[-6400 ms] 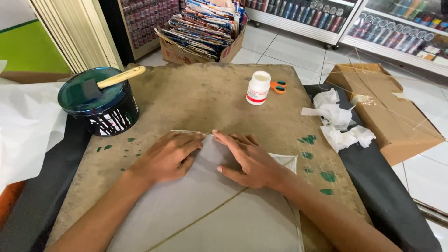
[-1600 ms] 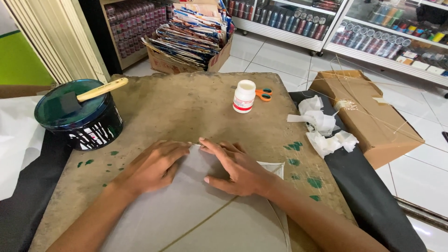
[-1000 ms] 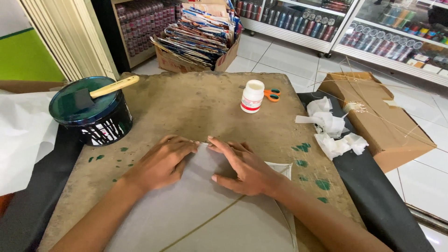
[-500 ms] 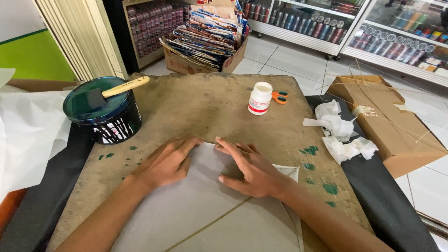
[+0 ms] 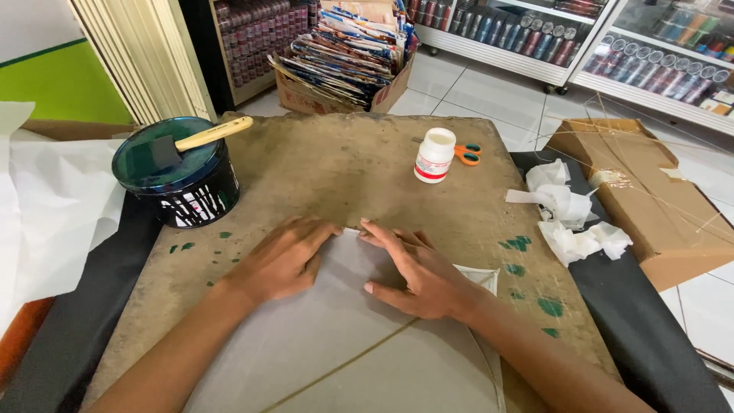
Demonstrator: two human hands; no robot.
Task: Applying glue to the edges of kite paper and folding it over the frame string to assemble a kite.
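A pale grey sheet of thin paper [image 5: 336, 336] with thin stick ribs lies on a worn brown board [image 5: 359, 168], its top corner pointing away from me. My left hand [image 5: 284, 256] lies flat on the sheet's upper left edge, fingertips at the corner. My right hand [image 5: 417, 271] presses flat on the upper right edge, index finger touching the same corner. Both hands hold nothing; their fingers are spread on the paper. A thin stick runs diagonally under the sheet toward the lower left.
A dark paint tub [image 5: 177, 172] with a wooden-handled foam brush [image 5: 200, 138] on its lid stands at the left. A white bottle [image 5: 434, 155] and orange scissors [image 5: 466, 154] sit beyond. Crumpled white tissue [image 5: 569, 214] and a cardboard box [image 5: 650, 191] lie at the right. White paper [image 5: 46, 199] lies at the left.
Both hands stay pressed at the sheet's top corner with only slight shifts of the fingers. The view has swayed a little as my head moved.
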